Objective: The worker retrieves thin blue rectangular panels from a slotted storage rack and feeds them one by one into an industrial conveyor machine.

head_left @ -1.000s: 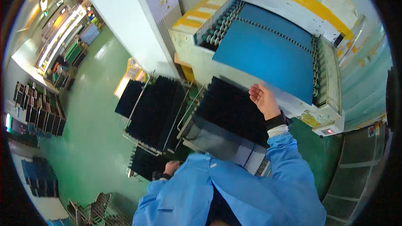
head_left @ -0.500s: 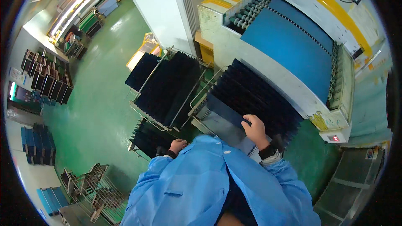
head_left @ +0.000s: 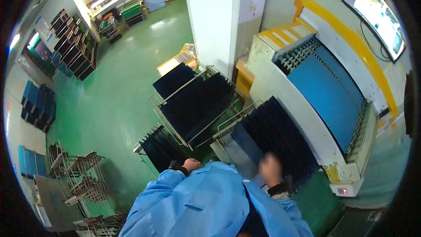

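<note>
Since the earliest frame, in the head view, the right hand has been lowered from beside the machine to the near rack. It is blurred, so whether its fingers are gripping cannot be told. Dark panels are held on edge in that rack, just beside the hand. The left hand is seen near dark sheets, its fingers curled; any grip cannot be told. A blue panel is carried flat on the machine's rollers.

Two hands, two blue panels, one roller conveyor, one wall screen, one pillar
</note>
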Available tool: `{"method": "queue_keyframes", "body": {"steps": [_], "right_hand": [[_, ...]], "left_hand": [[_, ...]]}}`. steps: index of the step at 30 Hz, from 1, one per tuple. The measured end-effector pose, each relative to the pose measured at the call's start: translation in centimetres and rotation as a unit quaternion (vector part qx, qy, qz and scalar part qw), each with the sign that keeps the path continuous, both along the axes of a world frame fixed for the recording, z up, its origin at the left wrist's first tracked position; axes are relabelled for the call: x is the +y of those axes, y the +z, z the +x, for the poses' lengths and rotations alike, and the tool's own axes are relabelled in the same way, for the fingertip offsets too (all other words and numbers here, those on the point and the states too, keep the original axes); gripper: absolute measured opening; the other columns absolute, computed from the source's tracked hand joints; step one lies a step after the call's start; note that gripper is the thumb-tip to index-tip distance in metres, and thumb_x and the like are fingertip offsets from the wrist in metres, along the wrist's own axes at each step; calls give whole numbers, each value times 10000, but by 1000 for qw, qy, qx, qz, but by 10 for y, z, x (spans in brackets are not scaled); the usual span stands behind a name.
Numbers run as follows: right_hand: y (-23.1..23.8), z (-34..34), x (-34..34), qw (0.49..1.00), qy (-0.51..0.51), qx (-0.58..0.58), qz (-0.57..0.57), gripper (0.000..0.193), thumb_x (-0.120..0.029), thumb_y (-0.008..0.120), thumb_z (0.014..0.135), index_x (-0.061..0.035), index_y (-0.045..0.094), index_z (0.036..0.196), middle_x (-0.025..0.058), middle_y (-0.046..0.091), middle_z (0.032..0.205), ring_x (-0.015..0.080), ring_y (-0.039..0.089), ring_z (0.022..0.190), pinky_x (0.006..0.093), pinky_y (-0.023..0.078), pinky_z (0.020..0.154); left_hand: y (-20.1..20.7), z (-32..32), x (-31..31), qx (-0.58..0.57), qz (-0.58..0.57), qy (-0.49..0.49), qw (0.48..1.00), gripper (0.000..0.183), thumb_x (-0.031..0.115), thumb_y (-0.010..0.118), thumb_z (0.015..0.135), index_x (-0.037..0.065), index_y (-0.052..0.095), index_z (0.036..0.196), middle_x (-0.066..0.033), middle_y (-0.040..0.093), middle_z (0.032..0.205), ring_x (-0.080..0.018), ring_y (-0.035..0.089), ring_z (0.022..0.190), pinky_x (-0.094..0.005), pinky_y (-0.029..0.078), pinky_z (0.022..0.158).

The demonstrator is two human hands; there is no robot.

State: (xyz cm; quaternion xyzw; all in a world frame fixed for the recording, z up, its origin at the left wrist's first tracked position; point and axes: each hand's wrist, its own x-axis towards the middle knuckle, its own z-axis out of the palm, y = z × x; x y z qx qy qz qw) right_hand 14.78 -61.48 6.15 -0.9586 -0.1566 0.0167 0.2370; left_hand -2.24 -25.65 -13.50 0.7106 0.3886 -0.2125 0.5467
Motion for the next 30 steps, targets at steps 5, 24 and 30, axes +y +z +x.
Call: {"method": "queue_keyframes", "body": {"steps": [5,24,30], "right_hand": [[-33,4,-23,991,-21,72,-109,261,-221,634,736,0,594,868,224,614,835,413,584,806,479,460,704],[-9,5,-9,989,-63,44,-125,248,-247,649,736,-21,652,839,216,638,842,384,613,816,456,476,710],[-6,9,-8,986,-89,33,-138,278,-259,657,728,-37,664,896,208,647,854,371,621,828,447,483,724]], "left_hand": [[7,4,-1,24,22,-30,999,289,308,643,720,32,691,790,-82,663,712,-187,626,643,-315,504,623],[-4,-5,5,25,50,-43,998,290,317,650,731,59,712,847,-84,685,774,-194,653,716,-319,519,694],[-5,-5,4,29,50,-30,998,306,316,649,733,55,713,878,-96,689,810,-215,657,753,-328,517,738]]}}
